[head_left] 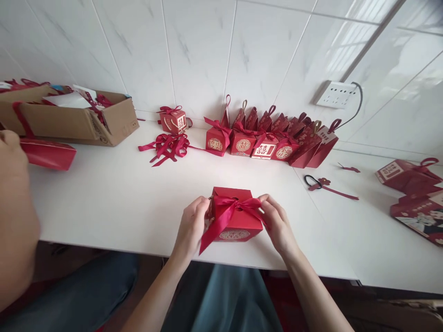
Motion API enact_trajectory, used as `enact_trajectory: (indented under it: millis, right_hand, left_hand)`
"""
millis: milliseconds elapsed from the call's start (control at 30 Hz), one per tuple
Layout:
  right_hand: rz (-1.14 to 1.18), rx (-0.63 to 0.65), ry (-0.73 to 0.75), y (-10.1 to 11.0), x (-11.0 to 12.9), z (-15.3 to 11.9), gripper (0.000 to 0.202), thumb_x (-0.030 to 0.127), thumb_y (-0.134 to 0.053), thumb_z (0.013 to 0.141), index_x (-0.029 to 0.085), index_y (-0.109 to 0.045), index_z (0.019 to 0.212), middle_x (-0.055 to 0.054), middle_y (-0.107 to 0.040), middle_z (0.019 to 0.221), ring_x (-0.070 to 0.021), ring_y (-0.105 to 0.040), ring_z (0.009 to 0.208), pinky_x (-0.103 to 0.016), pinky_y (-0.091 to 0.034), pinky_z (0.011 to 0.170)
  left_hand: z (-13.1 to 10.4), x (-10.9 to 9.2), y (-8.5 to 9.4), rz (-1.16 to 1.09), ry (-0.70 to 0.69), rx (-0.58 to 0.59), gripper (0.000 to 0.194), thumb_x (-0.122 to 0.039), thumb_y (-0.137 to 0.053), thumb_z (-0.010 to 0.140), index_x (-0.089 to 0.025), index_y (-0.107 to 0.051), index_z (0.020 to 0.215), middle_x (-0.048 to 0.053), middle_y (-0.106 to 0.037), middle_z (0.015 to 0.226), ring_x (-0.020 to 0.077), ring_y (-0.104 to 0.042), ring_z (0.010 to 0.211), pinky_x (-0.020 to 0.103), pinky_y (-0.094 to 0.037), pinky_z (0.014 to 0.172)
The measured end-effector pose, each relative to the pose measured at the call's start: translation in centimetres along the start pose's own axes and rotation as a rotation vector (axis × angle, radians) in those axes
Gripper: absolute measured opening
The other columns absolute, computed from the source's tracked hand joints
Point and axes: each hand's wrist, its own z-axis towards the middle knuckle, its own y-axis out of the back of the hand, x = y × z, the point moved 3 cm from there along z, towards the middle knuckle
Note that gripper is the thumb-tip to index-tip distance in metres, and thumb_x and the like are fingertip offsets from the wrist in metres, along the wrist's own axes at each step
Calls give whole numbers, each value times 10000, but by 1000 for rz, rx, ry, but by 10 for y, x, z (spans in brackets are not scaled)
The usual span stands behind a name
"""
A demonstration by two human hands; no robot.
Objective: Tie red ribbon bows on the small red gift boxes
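A red gift box (233, 222) with a round gold pattern on its front stands on the table near the front edge. A red satin ribbon (221, 220) is tied in a bow on its top, one long tail hanging over the front left. My left hand (191, 224) is closed at the box's left side, thumb and fingers against its upper left edge. On the other side, my right hand (276, 224) pinches the right part of the bow; some of its fingertips are hidden behind ribbon and box.
Several red gift boxes (242, 144) stand in a row by the wall. Loose ribbons (169, 146) lie left of them near a small box (173, 120). A carton (114, 121) and a co-worker's arm (15, 216) are at left; a black hair tie (312, 182) lies right.
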Motion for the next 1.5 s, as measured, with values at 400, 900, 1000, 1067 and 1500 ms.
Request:
enact_trajectory:
  millis: [400, 900, 1000, 1067, 1500]
  right_hand:
    - [-669, 188, 553, 5, 13, -29, 1041, 199, -728, 690, 297, -34, 1460, -155, -308, 1395, -315, -395, 1268, -488, -421, 993]
    - [-827, -318, 712, 54, 54, -139, 994, 173, -724, 721, 340, -83, 1462, -131, -344, 1428, -343, -434, 1257, -530, -501, 900]
    - [-878, -682, 535, 86, 69, -199, 1069, 281, -812, 614, 324, -147, 1450, -116, -396, 1391, -343, -498, 1183, -522, -486, 918]
    - [-811, -971, 378, 109, 80, -249, 1014, 323, -812, 606, 295, -223, 1431, -111, -440, 1352, -336, -523, 1150, -497, -505, 900]
    - [783, -1146, -286, 203, 72, -337, 248, 429, -473, 868, 234, -603, 950, -32, -718, 820, -214, -700, 752, -341, -598, 610]
  left_hand:
    - [-19, -27, -14, 117, -296, 30, 201, -384, -513, 852, -201, -538, 772, 10, -606, 728, 143, -601, 680, 227, -476, 587]
    - [-104, -57, -67, 101, -1308, 114, 64, -88, -533, 829, -134, -563, 861, 19, -539, 786, 122, -544, 715, 375, -510, 797]
    - [-86, -49, -92, 45, -1062, 187, 102, -120, -435, 870, -161, -528, 879, 30, -527, 814, 141, -540, 778, 305, -501, 714]
    - [-86, -39, -128, 184, -955, 381, 89, -155, -448, 871, -178, -532, 887, 27, -561, 827, 149, -558, 804, 287, -497, 717]
    - [-172, 42, -305, 629, -1341, 892, 556, -259, -569, 842, -196, -359, 1353, 98, -467, 1385, 315, -305, 1355, 514, -343, 1028]
